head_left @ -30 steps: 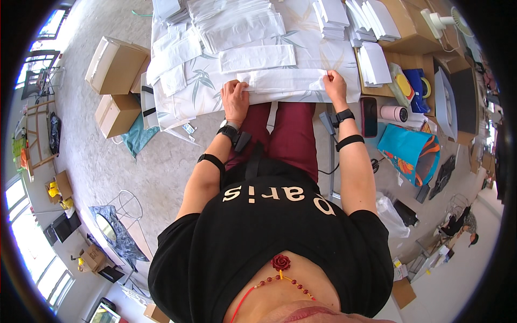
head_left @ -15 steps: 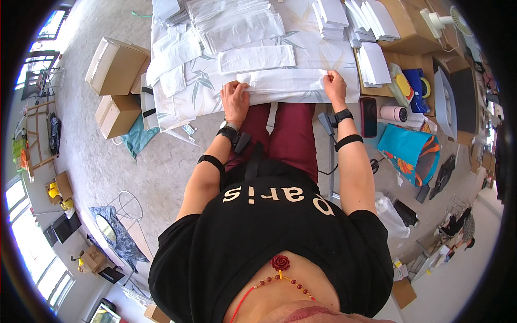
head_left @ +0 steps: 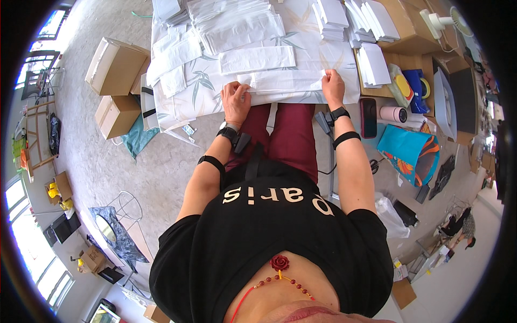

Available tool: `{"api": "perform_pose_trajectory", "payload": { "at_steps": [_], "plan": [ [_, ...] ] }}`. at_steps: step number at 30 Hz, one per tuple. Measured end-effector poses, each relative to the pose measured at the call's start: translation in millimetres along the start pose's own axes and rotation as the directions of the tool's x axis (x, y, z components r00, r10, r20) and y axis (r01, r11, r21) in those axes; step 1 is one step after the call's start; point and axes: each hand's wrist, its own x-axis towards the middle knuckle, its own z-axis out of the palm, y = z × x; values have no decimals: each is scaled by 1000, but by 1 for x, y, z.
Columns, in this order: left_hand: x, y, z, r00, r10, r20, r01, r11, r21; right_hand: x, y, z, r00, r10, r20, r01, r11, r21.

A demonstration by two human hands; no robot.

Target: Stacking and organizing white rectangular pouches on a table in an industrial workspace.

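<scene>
A long white folded strip point(head_left: 288, 81), thin like paper or plastic film, lies along the near edge of the cloth-covered table point(head_left: 212, 105). My left hand point(head_left: 235, 102) is closed on its left end, thumb and fingers pinched at the near corner. At the other end, my right hand point(head_left: 334, 88) pinches the strip's right edge between thumb and fingers. Just beyond it lies a similar white strip point(head_left: 257, 59), flat and touched by neither hand. A larger pile of white folded sheets point(head_left: 237, 27) is farther back.
White folded stacks point(head_left: 373, 64) stand at the table's right, beside cardboard boxes. A dark phone point(head_left: 369, 117), a pink cylinder point(head_left: 393, 113) and a blue patterned bag point(head_left: 407, 153) lie right of my arm. Cardboard boxes point(head_left: 116, 67) stand left of the table. A person point(head_left: 462, 226) is at far right.
My right hand has shifted slightly left along the strip's end. My left hand stays almost in place at the other end.
</scene>
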Motion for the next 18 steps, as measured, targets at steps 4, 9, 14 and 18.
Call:
{"api": "perform_pose_trajectory", "payload": {
  "at_steps": [4,9,14,18],
  "plan": [
    [0,0,-1,1000,7,-3,-7,1000,-4,0,-6,-2,1000,-7,-10,6,999,-50],
    [0,-1,0,1000,13,-9,-13,1000,12,-2,-17,-5,1000,16,-15,-18,994,-107],
    [-1,-4,0,1000,25,-13,-25,999,24,-14,-48,-11,989,-31,-145,-28,923,-383],
    [2,1,1,999,33,-12,-33,999,6,-13,-76,-3,903,-360,-233,356,932,-61]
  ]
}}
